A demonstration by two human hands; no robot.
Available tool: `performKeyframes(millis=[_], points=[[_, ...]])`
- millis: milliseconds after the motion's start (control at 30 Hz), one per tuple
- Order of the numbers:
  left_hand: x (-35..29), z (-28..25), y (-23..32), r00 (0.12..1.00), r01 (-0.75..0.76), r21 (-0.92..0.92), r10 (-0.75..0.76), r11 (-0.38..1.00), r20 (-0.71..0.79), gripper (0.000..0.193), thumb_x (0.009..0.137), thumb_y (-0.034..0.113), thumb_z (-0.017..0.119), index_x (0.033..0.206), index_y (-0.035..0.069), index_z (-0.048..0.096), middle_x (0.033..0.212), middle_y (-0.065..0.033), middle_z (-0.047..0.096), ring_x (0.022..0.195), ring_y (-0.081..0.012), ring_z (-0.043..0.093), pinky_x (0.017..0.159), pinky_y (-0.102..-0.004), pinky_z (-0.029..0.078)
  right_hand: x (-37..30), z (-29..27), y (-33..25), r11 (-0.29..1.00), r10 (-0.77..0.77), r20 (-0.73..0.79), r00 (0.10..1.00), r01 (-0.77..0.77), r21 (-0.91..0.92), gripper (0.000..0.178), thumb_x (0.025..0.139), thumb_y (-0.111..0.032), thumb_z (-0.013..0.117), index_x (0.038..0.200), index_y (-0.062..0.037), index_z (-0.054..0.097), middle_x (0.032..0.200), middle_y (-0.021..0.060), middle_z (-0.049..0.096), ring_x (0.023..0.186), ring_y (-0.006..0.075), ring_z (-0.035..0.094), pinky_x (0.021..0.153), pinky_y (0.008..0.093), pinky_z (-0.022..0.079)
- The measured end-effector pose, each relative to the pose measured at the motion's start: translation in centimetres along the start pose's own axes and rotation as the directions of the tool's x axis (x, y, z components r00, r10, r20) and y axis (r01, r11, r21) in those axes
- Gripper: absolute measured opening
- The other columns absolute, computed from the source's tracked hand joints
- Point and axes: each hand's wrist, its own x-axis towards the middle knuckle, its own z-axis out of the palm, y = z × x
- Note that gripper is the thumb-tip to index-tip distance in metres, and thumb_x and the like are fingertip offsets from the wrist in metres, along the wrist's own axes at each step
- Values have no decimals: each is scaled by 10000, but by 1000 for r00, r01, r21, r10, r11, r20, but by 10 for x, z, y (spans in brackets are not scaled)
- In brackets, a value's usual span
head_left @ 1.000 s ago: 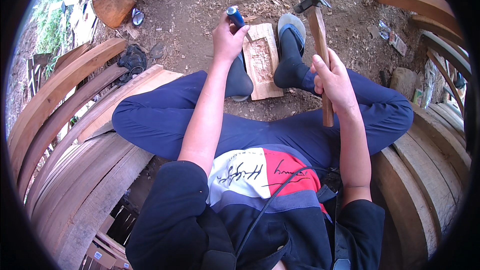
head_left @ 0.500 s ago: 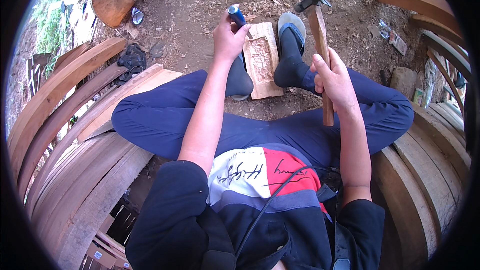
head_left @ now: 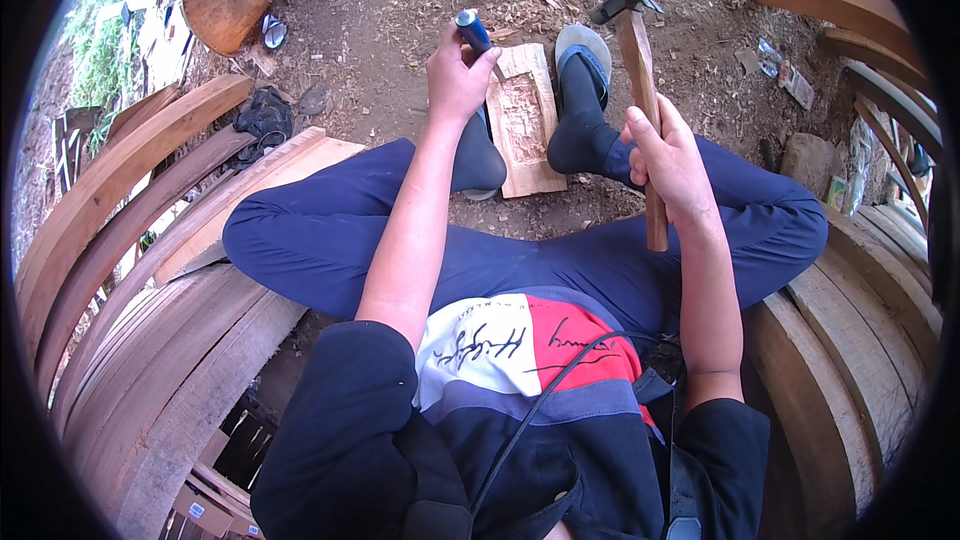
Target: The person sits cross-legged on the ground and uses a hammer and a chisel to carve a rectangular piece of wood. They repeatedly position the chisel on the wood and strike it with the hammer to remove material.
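Note:
My left hand (head_left: 460, 78) is closed round the blue handle of a chisel (head_left: 473, 30), held tilted over the upper left edge of a wooden block (head_left: 536, 180). The chisel's lower end is mostly hidden by my fingers. A rough rectangular hollow with chipped wood is cut into the block, which lies on the ground between my feet. In my right hand (head_left: 668, 155) is a hammer (head_left: 638, 60), gripped by its wooden handle. Its dark metal head points away from me, right of the block and above my right foot (head_left: 583, 105).
Wood chips litter the dirt ground (head_left: 400, 0). A tree stump (head_left: 226, 10) stands at the far left, with a small shiny can (head_left: 273, 32) beside it. Curved planks (head_left: 130, 165) rise on the left, and more boards (head_left: 850, 340) lie on the right. A dark bundle (head_left: 265, 118) sits near my left knee.

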Motion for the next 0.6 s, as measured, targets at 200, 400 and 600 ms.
performKeyframes(millis=[200, 400, 600], points=[[0, 0, 0, 1000, 14, 8, -14, 1000, 2, 572, 846, 28, 720, 1354, 79, 462, 1159, -127, 658, 1013, -176, 666, 895, -312, 538, 0, -1, 1, 1000, 3, 9, 1000, -3, 4, 353, 1012, -291, 550, 1248, -40, 471, 821, -1, 513, 540, 30, 429, 482, 212, 399], [0, 1, 1, 1000, -5, 2, 5, 1000, -3, 571, 844, 35, 725, 1351, 87, 469, 1139, -120, 668, 1003, -177, 672, 883, -310, 543, 0, -1, 0, 1000, 5, 5, 1000, -5, 3, 370, 1012, -295, 551, 1263, -36, 470, 822, -1, 516, 545, 30, 432, 483, 210, 401], [-1, 0, -2, 1000, -12, 30, 12, 999, -12, 563, 843, 44, 730, 1345, 86, 479, 1138, -120, 670, 993, -179, 677, 878, -310, 547, 0, 0, 1, 1000, 8, 10, 1000, -7, -14, 374, 1013, -296, 549, 1267, -34, 469, 822, -4, 517, 547, 30, 435, 487, 210, 407]])
